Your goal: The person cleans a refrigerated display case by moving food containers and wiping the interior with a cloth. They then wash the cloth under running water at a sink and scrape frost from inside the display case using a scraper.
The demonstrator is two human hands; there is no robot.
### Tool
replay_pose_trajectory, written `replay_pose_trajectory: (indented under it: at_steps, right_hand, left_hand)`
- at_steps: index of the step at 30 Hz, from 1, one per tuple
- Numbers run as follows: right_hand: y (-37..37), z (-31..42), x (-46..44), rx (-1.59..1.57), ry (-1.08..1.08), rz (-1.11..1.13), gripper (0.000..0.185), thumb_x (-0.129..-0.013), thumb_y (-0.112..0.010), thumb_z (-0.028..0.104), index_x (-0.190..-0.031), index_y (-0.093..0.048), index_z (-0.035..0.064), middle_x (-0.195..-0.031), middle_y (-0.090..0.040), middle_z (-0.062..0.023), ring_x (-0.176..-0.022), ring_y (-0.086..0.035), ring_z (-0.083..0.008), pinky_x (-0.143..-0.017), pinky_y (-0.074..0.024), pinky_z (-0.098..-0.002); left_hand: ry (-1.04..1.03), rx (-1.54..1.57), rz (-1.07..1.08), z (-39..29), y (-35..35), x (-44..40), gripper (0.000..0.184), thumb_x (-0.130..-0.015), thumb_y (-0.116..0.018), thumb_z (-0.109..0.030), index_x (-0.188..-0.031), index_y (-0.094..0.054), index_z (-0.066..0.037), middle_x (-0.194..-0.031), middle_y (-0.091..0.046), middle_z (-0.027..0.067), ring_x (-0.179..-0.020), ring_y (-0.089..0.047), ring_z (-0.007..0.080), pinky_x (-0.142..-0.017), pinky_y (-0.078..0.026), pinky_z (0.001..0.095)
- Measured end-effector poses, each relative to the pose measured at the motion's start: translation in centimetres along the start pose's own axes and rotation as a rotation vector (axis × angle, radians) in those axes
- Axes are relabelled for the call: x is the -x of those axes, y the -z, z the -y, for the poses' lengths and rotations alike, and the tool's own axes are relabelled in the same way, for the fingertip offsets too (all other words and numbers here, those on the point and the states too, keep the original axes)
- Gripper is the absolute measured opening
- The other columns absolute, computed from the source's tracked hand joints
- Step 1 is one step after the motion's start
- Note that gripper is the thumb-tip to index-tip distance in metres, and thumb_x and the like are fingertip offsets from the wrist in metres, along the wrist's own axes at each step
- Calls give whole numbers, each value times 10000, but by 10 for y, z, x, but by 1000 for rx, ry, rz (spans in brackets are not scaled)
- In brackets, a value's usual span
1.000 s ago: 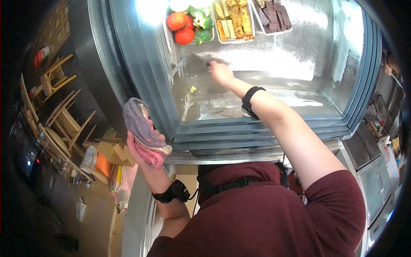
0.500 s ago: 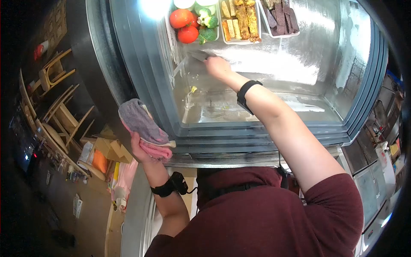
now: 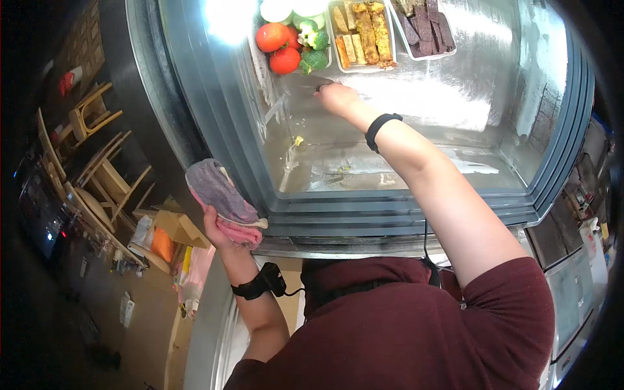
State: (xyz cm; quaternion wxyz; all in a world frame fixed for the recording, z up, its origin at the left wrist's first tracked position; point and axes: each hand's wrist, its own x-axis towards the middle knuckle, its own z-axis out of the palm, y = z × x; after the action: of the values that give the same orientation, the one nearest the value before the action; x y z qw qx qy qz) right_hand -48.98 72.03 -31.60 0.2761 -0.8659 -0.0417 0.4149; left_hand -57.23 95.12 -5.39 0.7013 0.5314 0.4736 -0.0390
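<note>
My left hand is closed around a folded grey-and-pink cloth, held over the near left edge of a chest freezer. Inside the freezer, my right hand grips a thin metal blade, low over the metal floor. The blade is partly hidden, so I cannot tell whether it is a knife or a scraper. Just beyond that hand sit tomatoes with broccoli, and a white tray of yellow-brown food strips. A yellow scrap and small crumbs lie nearer me.
Another white tray holds dark brown pieces at the back. Whitish residue marks the freezer's near side. Wooden chairs and a cardboard box stand outside to the left.
My right hand has shifted slightly right with the blade, which shows less now. The left hand still holds the cloth. The whole view has moved slightly.
</note>
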Motion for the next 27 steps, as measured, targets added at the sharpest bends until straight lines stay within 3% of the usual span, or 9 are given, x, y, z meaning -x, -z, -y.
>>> replay_pose_trajectory:
  at_steps: [3,6,12,15,18,24,27]
  right_hand:
    - [-6,5,1,-24,-59,44,385,-884,-402,352,-946,-634,51,-929,-631,-153,-899,-597,-316,-772,-473,-415]
    - [-15,11,14,-115,-64,6,395,-880,-409,358,-932,-632,37,-926,-628,-165,-887,-598,-328,-761,-472,-430]
    - [-8,-2,20,-152,-144,-72,387,-870,-418,349,-926,-622,25,-938,-618,-187,-885,-594,-338,-763,-467,-443]
    - [-11,23,-9,-144,-110,-98,375,-869,-420,338,-925,-619,25,-932,-618,-189,-878,-594,-342,-762,-467,-443]
    - [-4,19,-12,-128,-112,-82,358,-872,-421,327,-918,-624,35,-927,-618,-192,-872,-595,-343,-755,-467,-444]
    - [-1,9,-13,-3,62,-148,338,-880,-419,319,-898,-621,49,-872,-632,-169,-838,-604,-337,-727,-473,-438]
    - [-15,9,3,-8,9,-112,327,-877,-427,316,-887,-616,50,-836,-636,-162,-820,-607,-335,-716,-476,-435]
  left_hand:
    - [33,-14,-42,-3,-6,5,492,-815,-464,-346,-1199,-438,-39,-1055,-561,100,-901,-567,218,-735,-470,320]
    - [64,72,116,-4,4,1,578,-810,-446,-244,-1331,-265,-69,-1191,-470,152,-1037,-507,263,-812,-464,363]
    - [24,95,113,5,23,-9,626,-801,-461,-243,-1361,-215,-108,-1236,-428,148,-1077,-475,264,-843,-444,370]
    - [-23,32,99,0,7,-2,648,-793,-477,-235,-1368,-205,-113,-1245,-416,150,-1095,-461,268,-880,-417,380]
    - [101,83,118,0,25,-7,669,-788,-487,-224,-1376,-188,-117,-1255,-403,153,-1109,-448,281,-911,-390,388]
    - [-11,42,133,4,23,-9,680,-784,-491,-209,-1381,-177,-121,-1259,-397,169,-1109,-447,309,-926,-379,402]
    - [39,79,162,3,26,-9,681,-783,-492,-200,-1381,-176,-125,-1261,-394,173,-1112,-447,309,-917,-391,402]
